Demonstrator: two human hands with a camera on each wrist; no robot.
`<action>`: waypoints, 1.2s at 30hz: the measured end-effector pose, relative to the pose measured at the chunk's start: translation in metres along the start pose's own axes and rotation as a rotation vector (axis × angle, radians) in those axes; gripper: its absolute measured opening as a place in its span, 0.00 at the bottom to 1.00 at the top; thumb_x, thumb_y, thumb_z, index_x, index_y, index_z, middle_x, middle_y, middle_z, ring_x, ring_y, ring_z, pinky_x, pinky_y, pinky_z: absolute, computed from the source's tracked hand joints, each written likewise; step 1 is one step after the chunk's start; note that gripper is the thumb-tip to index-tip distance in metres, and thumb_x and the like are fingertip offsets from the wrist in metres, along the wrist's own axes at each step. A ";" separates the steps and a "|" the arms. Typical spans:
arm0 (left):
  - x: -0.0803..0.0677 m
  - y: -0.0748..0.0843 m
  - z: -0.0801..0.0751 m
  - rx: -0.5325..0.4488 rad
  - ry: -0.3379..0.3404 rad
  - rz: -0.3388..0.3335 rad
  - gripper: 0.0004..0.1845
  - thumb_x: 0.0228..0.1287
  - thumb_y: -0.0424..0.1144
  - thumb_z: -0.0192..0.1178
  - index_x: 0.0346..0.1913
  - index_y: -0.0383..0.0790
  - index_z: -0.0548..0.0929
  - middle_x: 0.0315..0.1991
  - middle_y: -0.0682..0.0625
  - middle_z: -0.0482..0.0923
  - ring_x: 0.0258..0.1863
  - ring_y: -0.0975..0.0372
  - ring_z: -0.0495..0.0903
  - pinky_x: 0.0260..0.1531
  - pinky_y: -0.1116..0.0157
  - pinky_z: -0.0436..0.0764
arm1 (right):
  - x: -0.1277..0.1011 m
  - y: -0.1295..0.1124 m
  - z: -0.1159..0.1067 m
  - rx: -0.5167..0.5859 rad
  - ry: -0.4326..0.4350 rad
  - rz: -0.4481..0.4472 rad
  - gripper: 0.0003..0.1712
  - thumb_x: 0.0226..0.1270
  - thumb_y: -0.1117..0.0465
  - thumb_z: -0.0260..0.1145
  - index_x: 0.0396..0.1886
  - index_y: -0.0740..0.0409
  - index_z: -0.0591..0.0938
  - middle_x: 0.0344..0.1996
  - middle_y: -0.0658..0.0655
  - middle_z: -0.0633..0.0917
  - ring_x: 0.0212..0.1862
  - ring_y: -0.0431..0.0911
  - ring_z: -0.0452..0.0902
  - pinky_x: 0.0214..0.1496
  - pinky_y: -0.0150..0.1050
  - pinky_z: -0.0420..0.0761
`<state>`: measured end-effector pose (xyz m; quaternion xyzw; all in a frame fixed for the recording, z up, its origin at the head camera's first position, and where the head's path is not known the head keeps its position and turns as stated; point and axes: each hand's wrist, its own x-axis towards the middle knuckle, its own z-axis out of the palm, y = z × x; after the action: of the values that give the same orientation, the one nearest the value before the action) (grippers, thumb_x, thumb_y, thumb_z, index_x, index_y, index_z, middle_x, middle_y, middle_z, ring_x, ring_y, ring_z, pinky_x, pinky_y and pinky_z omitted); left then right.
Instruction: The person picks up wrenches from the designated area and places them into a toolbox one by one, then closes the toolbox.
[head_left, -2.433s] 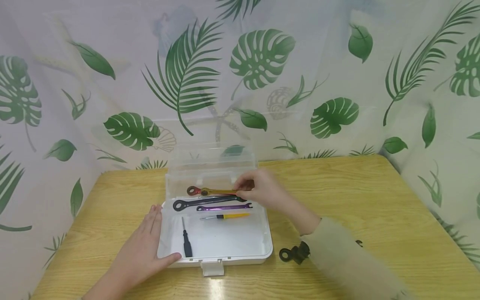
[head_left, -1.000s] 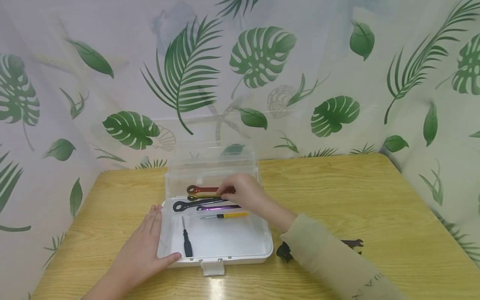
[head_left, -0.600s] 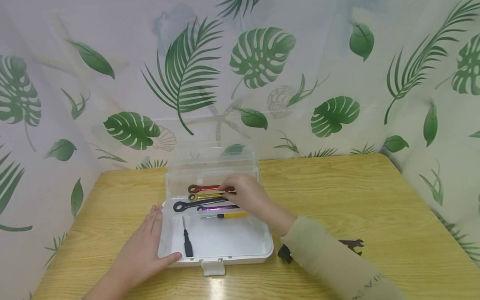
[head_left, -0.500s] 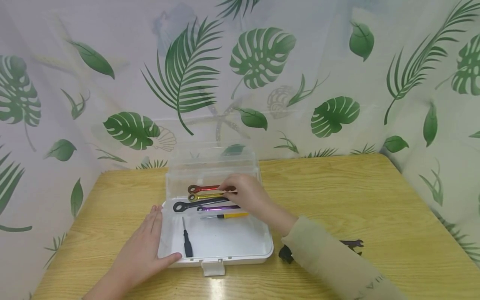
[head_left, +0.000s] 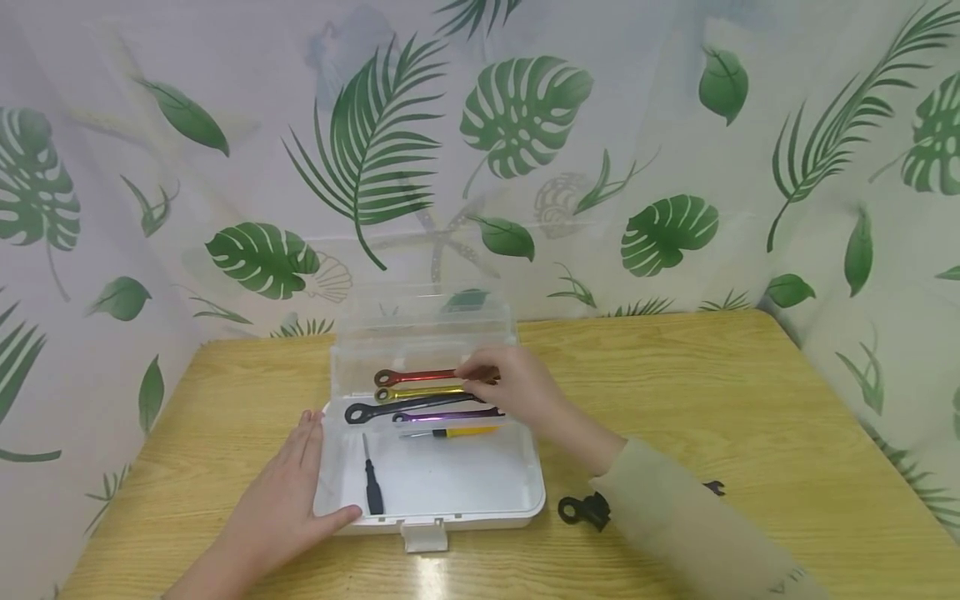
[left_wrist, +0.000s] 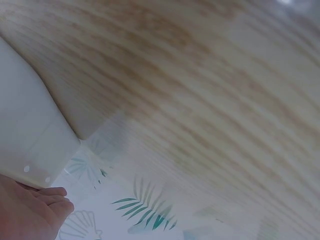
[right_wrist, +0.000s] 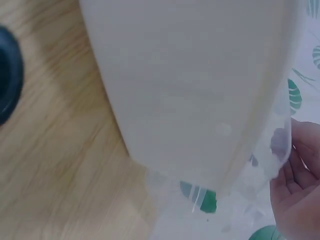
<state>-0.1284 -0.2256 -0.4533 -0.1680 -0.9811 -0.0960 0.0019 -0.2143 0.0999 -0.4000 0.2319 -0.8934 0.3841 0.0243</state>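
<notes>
My left hand [head_left: 281, 483] rests along the left side of a white toolbox [head_left: 495, 515], fingers straight, thumb on its front rim. In the left wrist view its fingertips show beside the box wall. My right hand [head_left: 521, 392] is over the right ends of a red ratchet wrench [head_left: 420, 377] and a yellow ratchet wrench [head_left: 420, 392], thumb and index finger parted. These lie in the box's clear rear tray with a black wrench [head_left: 412, 407] and a purple wrench [head_left: 446, 416]. The hand covers the ends of the red and yellow ones.
A black screwdriver [head_left: 374, 485] and a yellow-handled screwdriver [head_left: 461, 432] lie in the box. Its clear lid [head_left: 427, 312] stands raised behind. Black tools [head_left: 588, 510] lie on the wooden table [head_left: 645, 383] right of the box, partly under the right sleeve.
The right hand laid the yellow wrench down below the red one, then moved slightly right along the wrenches, which stayed in place. The left hand has not moved.
</notes>
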 end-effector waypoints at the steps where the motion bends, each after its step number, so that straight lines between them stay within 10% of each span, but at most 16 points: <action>1: 0.000 0.000 0.000 -0.001 0.002 -0.001 0.68 0.60 0.77 0.63 0.80 0.19 0.55 0.82 0.25 0.54 0.81 0.33 0.59 0.78 0.39 0.68 | -0.001 0.001 -0.002 0.013 0.005 -0.005 0.08 0.69 0.68 0.74 0.45 0.62 0.92 0.44 0.58 0.93 0.44 0.47 0.89 0.49 0.36 0.91; 19: 0.001 -0.001 0.000 -0.009 0.007 0.009 0.69 0.60 0.77 0.63 0.80 0.19 0.53 0.82 0.24 0.54 0.81 0.33 0.59 0.78 0.38 0.68 | -0.028 0.020 -0.039 0.034 0.085 0.035 0.07 0.68 0.70 0.74 0.44 0.62 0.92 0.42 0.58 0.94 0.44 0.50 0.90 0.50 0.47 0.92; 36: 0.000 0.001 0.001 -0.005 0.007 0.001 0.69 0.59 0.76 0.65 0.80 0.18 0.54 0.81 0.24 0.55 0.80 0.33 0.60 0.77 0.38 0.69 | -0.065 0.045 -0.070 -0.048 0.156 0.056 0.07 0.67 0.70 0.74 0.43 0.61 0.92 0.42 0.58 0.93 0.43 0.50 0.90 0.48 0.37 0.91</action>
<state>-0.1284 -0.2248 -0.4541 -0.1681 -0.9808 -0.0988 0.0049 -0.1853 0.2017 -0.3955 0.1753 -0.9039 0.3798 0.0887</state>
